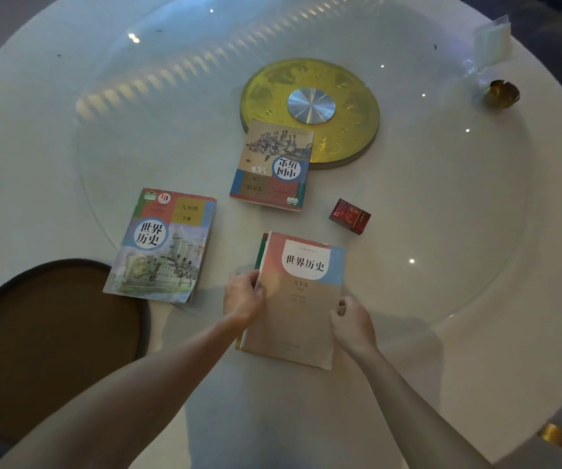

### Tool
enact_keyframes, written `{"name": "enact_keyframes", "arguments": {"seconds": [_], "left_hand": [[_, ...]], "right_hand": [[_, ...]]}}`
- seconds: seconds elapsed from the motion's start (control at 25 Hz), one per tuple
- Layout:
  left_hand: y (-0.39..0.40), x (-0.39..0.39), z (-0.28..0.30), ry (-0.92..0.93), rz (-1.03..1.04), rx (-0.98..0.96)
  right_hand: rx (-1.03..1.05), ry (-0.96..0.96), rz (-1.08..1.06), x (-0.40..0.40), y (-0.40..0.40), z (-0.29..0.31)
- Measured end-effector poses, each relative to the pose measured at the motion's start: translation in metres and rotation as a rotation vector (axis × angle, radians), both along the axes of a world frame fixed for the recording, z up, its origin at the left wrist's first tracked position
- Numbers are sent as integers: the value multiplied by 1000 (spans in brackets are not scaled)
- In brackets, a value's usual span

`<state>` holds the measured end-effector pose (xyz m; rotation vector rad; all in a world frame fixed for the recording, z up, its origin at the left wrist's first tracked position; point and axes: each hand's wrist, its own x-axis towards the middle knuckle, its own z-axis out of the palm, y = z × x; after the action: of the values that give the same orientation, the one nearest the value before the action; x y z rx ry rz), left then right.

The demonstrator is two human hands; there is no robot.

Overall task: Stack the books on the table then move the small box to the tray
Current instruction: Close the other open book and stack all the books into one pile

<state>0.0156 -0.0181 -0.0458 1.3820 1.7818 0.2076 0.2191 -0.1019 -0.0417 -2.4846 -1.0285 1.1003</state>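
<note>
A tan and pink book (298,299) lies on top of another book whose green edge shows at its left side, near the table's front. My left hand (243,296) grips the left edge of this top book. My right hand (352,321) touches its right edge with curled fingers. A book with a warship cover (163,245) lies flat to the left. A third book (273,165) lies further back, partly over the gold disc. The small red box (350,216) stands right of the books. The round brown tray (53,333) sits at the front left.
A gold turntable disc (347,106) with a silver hub sits at the table's centre under a glass lazy Susan. A clear plastic packet (491,42) and a small gold dish (502,93) lie at the far right edge of the white round table (476,265).
</note>
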Motion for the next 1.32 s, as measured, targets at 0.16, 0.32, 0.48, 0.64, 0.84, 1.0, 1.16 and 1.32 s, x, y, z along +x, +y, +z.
{"name": "enact_keyframes", "arguments": {"seconds": [0.16,0.32,0.48,0.64,0.84,1.0,1.16,1.32], "left_hand": [[3,-4,5,25,0,35],[8,-11,0,30,0,-14],[11,-18,-2,6,-12,-41],[8,-22,-1,-77,-19,-74],[1,-42,13,-231,-10,-153],[-3,-73,9,-268,-34,-153],[5,-110,13,-282,-9,-110],[32,-157,23,-153,101,47]], "right_hand": [[-15,-27,13,-3,3,-7],[-27,-33,39,-8,7,-7],[-33,-57,-2,-15,7,-5],[-56,-18,-19,-19,5,-10],[-50,3,-45,-33,3,-6],[-73,-12,-102,-54,5,18],[-23,-222,-20,-88,18,45],[92,-99,115,-130,55,49]]}}
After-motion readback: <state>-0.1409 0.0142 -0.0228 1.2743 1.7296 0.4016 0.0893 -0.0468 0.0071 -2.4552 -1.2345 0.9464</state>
